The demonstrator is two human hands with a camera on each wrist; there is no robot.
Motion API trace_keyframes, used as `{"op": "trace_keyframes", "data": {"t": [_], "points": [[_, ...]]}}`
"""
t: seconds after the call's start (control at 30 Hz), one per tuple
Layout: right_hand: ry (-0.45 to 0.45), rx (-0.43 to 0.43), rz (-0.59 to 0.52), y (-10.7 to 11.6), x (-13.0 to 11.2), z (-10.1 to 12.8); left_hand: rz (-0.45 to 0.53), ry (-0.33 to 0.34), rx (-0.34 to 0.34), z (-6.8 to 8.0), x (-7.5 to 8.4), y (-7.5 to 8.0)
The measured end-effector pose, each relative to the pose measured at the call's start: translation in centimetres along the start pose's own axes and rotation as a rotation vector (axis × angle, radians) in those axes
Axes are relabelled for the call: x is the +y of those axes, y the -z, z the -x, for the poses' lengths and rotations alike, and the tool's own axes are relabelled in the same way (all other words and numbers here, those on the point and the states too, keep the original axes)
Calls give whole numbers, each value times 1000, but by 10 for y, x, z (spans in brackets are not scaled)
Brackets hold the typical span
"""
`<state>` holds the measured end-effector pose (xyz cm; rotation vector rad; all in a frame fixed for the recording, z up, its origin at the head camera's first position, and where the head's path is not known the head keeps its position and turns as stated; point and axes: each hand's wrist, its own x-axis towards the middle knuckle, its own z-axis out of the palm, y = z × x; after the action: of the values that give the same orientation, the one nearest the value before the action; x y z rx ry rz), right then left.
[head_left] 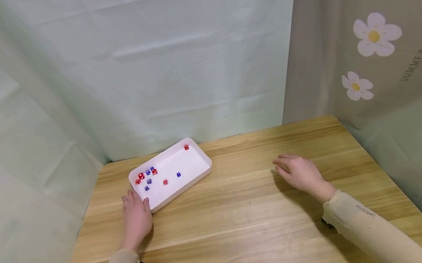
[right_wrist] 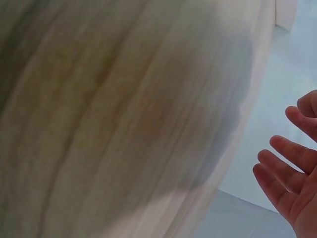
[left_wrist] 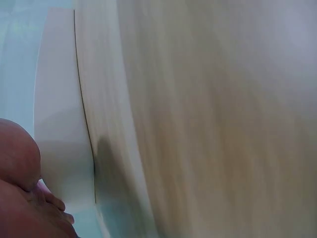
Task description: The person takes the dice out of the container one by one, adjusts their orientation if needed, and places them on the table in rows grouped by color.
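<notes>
A white rectangular tray [head_left: 196, 171] lies at the back left of the wooden table [head_left: 246, 215], with several small red dice [head_left: 141, 176] and blue dice [head_left: 178, 174] inside. My left hand [head_left: 136, 212] rests flat on the table, its fingers touching the tray's near corner; the left wrist view shows the tray wall [left_wrist: 62, 124] beside my fingers [left_wrist: 29, 198]. My right hand [head_left: 300, 173] lies relaxed, palm down, on bare wood to the right and holds nothing. In the right wrist view its fingers [right_wrist: 292, 168] are loosely spread.
Pale green cloth [head_left: 170, 65] hangs behind and to the left of the table. A beige flowered curtain [head_left: 375, 39] hangs on the right. Bare wood stretches between my hands and toward the front edge.
</notes>
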<state>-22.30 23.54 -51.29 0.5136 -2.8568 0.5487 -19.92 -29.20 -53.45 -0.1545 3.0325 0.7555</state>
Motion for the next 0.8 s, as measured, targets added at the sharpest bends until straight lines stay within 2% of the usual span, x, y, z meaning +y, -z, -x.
{"op": "trace_keyframes", "data": {"t": [0.37, 0.6, 0.8], "points": [[3, 3, 2, -7, -2, -5, -14, -98, -28, -16, 39, -23], [-3, 2, -9, -7, -3, -9, 6, -140, -27, -26, 66, -41], [-14, 15, -22, -7, -7, -15, 8, -165, -53, -35, 88, -48]]}}
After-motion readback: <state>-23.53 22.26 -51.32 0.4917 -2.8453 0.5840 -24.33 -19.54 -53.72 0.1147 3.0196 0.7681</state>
